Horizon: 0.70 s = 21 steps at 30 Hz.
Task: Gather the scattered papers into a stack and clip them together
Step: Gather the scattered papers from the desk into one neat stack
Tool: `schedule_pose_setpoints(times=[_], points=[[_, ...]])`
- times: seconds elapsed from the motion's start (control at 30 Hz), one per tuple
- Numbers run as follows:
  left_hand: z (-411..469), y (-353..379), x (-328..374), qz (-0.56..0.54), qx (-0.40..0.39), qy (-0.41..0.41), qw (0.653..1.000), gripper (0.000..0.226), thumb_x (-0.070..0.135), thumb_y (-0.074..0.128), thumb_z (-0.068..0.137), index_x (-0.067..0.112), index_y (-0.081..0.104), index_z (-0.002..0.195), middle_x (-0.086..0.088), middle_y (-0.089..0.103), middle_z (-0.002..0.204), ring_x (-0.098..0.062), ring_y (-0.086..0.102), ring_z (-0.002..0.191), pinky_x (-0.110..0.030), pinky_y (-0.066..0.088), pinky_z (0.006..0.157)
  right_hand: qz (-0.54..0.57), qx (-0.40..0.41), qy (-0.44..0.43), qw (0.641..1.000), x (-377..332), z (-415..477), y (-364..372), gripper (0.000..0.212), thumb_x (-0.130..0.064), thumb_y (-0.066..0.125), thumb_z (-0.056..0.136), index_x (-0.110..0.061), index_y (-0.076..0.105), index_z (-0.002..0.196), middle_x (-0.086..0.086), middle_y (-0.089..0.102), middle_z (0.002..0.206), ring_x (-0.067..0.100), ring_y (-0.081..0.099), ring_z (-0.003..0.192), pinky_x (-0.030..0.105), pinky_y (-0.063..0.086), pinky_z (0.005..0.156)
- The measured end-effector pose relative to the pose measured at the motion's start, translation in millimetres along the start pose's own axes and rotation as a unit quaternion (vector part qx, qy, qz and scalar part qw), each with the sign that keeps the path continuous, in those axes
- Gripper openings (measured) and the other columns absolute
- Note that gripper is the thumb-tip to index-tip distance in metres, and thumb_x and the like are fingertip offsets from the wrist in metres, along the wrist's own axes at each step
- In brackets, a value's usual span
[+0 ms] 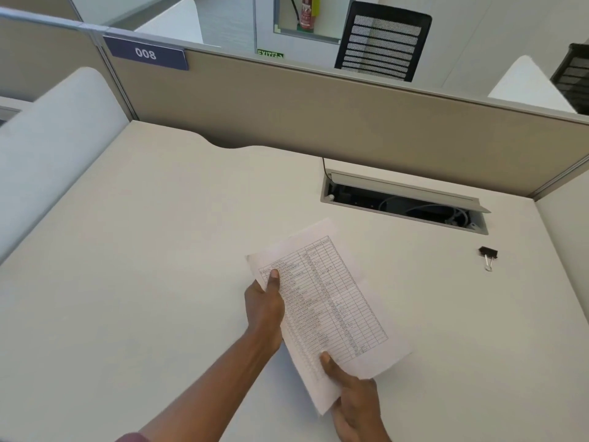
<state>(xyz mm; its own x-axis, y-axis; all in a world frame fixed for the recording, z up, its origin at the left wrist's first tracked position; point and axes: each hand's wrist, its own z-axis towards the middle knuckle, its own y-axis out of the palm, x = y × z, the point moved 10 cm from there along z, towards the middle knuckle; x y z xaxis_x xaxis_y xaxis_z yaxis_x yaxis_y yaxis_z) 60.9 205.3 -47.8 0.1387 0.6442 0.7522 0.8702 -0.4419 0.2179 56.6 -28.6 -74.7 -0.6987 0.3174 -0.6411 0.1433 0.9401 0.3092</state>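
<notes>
A stack of white papers (pixel 331 301), its top sheet printed with a table, is held just above the white desk (pixel 143 250) near the front middle. My left hand (pixel 264 307) grips the stack's left edge, thumb on top. My right hand (pixel 353 397) holds the stack's near corner, thumb pressed on the printed sheet. A black binder clip (pixel 487 255) with silver handles lies on the desk, far to the right of the papers and apart from both hands.
An open cable tray (pixel 404 202) with wires is sunk into the desk behind the papers. A beige partition (pixel 318 106) with a "008" label runs along the back. A white side divider (pixel 47 148) stands at the left. Black mesh chairs stand beyond the partition.
</notes>
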Motion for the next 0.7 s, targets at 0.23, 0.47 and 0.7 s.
schedule_pose_setpoints(times=[0.23,0.47,0.7], points=[[3.0,-0.7,32.9,0.129,0.002,0.108,0.986,0.026,0.036,0.057,0.111,0.015,0.074,0.112,0.002,0.082,0.1,-0.016,0.079,0.091,-0.027,0.06,0.071,0.039,0.029,-0.034,0.998,-30.3,10.8,-17.6,0.059,0.012,0.082,0.069,-0.005,0.073,0.125,0.013,0.082,0.117,0.033,0.077,0.107,0.047,0.06,0.095],[6.6,5.6,45.5,0.266,-0.053,0.137,0.953,0.025,0.035,0.055,0.111,0.018,0.073,0.113,0.002,0.081,0.099,-0.019,0.079,0.091,-0.039,0.065,0.078,-0.183,-0.029,-0.109,0.977,-86.8,27.3,-32.1,0.036,0.011,0.081,0.08,-0.005,0.077,0.113,0.015,0.08,0.092,0.018,0.075,0.077,0.03,0.063,0.072],[-1.2,14.6,14.3,0.318,-0.114,0.12,0.933,0.025,0.036,0.056,0.111,0.018,0.074,0.112,0.005,0.083,0.099,-0.012,0.081,0.085,-0.022,0.06,0.065,-0.339,-0.054,-0.162,0.925,-103.1,41.2,11.3,0.022,-0.015,0.075,0.098,-0.023,0.07,0.118,-0.003,0.084,0.105,0.011,0.08,0.096,0.032,0.063,0.084]])
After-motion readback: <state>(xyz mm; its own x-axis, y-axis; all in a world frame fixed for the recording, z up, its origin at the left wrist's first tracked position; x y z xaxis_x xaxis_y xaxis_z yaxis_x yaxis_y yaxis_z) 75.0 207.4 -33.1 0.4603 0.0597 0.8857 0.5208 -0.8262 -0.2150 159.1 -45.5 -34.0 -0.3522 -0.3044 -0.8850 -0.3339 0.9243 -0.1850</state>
